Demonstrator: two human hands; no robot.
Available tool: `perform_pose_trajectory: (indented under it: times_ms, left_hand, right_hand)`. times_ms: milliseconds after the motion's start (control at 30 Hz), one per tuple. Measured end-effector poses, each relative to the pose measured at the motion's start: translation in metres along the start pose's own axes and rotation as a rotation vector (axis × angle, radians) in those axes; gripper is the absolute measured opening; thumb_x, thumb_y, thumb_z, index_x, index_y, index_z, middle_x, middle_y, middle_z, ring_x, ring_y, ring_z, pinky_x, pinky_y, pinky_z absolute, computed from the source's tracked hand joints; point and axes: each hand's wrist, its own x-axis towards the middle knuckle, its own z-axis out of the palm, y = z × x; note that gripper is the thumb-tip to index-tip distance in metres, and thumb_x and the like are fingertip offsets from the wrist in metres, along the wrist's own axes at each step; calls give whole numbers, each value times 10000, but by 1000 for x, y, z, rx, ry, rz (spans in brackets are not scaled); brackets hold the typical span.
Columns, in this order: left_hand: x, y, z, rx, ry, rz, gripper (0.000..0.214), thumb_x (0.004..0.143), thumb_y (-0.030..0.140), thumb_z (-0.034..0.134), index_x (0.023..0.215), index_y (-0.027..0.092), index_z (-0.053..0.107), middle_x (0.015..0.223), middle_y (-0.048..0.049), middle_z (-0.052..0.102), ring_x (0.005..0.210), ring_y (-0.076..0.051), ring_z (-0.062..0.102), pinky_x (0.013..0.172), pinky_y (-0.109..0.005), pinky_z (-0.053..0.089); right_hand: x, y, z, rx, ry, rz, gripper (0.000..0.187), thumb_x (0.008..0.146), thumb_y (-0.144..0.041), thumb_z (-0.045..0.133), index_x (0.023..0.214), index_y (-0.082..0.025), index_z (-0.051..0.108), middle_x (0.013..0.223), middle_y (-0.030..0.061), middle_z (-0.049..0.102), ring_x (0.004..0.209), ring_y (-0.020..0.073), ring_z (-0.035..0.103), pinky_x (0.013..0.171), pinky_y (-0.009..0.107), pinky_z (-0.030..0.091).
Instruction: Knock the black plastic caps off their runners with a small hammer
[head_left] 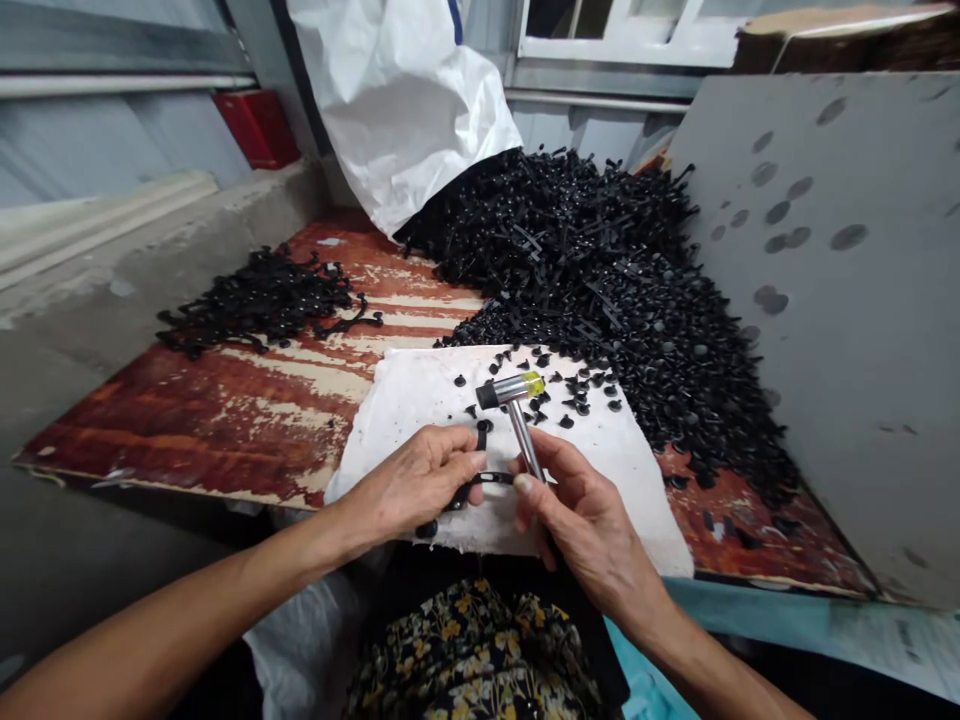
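Over a white cloth (405,400), my left hand (431,475) is closed on a black slotted strap (491,478). Part of this strap is hidden by the fingers, and a round-ended black piece shows above the thumb. My right hand (574,495) is closed around the metal handle of a small mallet (517,395). The mallet's head has one black face and one yellow face, and it points up and away from me. My right thumb and finger also meet the strap's right end. Small black studs (581,390) lie scattered on the cloth beyond the mallet.
A large heap of black parts (585,270) fills the back right, spilling from a white sack (412,100). At the left, a smaller pile of black pieces (262,300) lies on the worn red board (225,430). A grey panel (847,330) stands along the right side.
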Motion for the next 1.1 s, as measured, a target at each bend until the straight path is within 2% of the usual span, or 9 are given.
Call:
perform_pose_trajectory:
  times_ms: [100, 200, 400, 900, 1100]
  left_hand:
    - [7, -1, -7, -116, 18, -84, 292, 823, 448, 490, 699, 191, 426, 618, 50, 516, 471, -65, 436, 454, -198, 332]
    - [14, -3, -15, -114, -15, -160, 248, 804, 404, 528, 715, 185, 453, 589, 58, 523, 419, -56, 444, 394, -175, 318]
    - [26, -3, -23, -76, -95, -149, 202, 824, 359, 530, 763, 168, 506, 569, 61, 532, 359, -29, 409, 334, -135, 229]
    - [32, -5, -20, -56, -110, -137, 207, 848, 330, 517, 732, 158, 519, 549, 50, 520, 352, -20, 387, 328, -118, 205]
    - [35, -7, -21, -16, -102, -126, 216, 864, 305, 488, 701, 163, 500, 521, 58, 494, 332, -18, 355, 323, -126, 193]
  right_hand:
    - [-2, -1, -12, -68, 44, -12, 414, 828, -411, 640, 1184, -211, 568, 813, 2, 571, 487, 80, 442, 337, 187, 355]
    - [-5, -1, -28, -118, 139, -8, 431, 841, -421, 640, 1210, -210, 567, 660, -48, 498, 450, 84, 389, 345, 194, 349]
    - [-11, 1, -38, -82, 242, 76, 483, 814, -424, 664, 1228, -203, 550, 669, -64, 477, 421, 70, 374, 320, 189, 346]
    - [-8, 6, -43, 18, 202, 75, 440, 777, -453, 686, 1135, -229, 562, 696, -58, 516, 408, 63, 373, 280, 164, 338]
    - [-6, 5, -42, 4, 188, 89, 467, 788, -467, 673, 1159, -212, 549, 612, -87, 452, 396, 66, 351, 282, 161, 335]
